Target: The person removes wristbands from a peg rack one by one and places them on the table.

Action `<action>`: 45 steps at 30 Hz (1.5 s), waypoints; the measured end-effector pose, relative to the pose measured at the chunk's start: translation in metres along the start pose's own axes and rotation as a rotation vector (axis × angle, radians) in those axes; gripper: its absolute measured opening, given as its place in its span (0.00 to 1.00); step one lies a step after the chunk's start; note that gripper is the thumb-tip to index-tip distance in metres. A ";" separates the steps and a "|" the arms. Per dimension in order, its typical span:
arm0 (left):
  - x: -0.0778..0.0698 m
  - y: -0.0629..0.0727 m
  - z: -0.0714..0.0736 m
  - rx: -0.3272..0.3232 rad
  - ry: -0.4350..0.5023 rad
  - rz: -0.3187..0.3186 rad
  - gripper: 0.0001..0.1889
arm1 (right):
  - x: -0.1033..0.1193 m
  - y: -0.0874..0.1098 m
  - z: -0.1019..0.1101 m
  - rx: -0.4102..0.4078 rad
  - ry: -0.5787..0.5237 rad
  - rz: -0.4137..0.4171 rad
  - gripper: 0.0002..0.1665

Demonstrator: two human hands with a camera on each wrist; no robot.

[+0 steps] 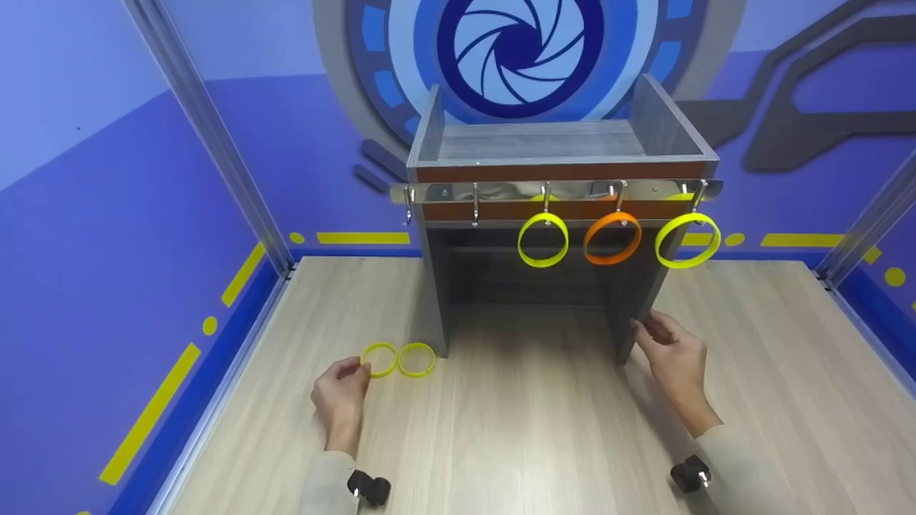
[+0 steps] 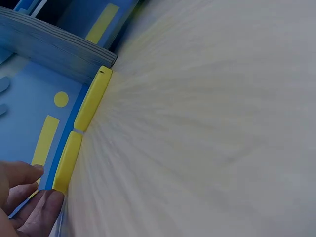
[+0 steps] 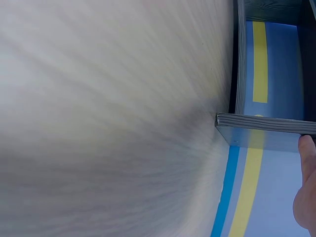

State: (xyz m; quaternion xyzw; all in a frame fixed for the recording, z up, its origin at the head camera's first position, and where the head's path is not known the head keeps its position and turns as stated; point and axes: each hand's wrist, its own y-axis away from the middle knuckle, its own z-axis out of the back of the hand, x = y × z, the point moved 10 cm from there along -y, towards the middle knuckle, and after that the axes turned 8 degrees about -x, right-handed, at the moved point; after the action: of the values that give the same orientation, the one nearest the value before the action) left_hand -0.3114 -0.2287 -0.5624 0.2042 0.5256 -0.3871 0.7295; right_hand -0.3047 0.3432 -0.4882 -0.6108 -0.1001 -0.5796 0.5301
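Observation:
Two yellow rings (image 1: pixel 417 360) lie side by side on the tabletop at the rack's left front foot. My left hand (image 1: pixel 341 392) reaches the left ring (image 1: pixel 379 346), thumb tip right at its edge; in the left wrist view the index fingertip (image 2: pixel 34 170) stays apart from the thumb. The right hand (image 1: pixel 674 357) touches the right side panel of the grey wooden rack (image 1: pixel 436 300) low down near its front edge. In the right wrist view one fingertip (image 3: pixel 306 142) rests against that panel (image 3: pixel 266 121).
A metal hook rail (image 1: pixel 512 192) crosses the rack's front. From its hooks hang a yellow ring (image 1: pixel 522 243), an orange ring (image 1: pixel 589 247) and another yellow ring (image 1: pixel 662 247); the two left hooks (image 1: pixel 475 204) carry no ring. Blue printed walls (image 1: pixel 236 150) enclose the table (image 1: pixel 515 429).

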 end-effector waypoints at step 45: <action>-0.173 0.066 -0.045 0.189 0.551 -0.273 0.13 | -0.004 -0.001 0.001 -0.002 0.007 -0.020 0.11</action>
State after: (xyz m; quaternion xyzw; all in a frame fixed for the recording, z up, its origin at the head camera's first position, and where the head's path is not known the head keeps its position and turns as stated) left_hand -0.3127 -0.0957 -0.4264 0.2957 0.6875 -0.4588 0.4790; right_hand -0.3064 0.3461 -0.4902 -0.6081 -0.1040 -0.5872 0.5240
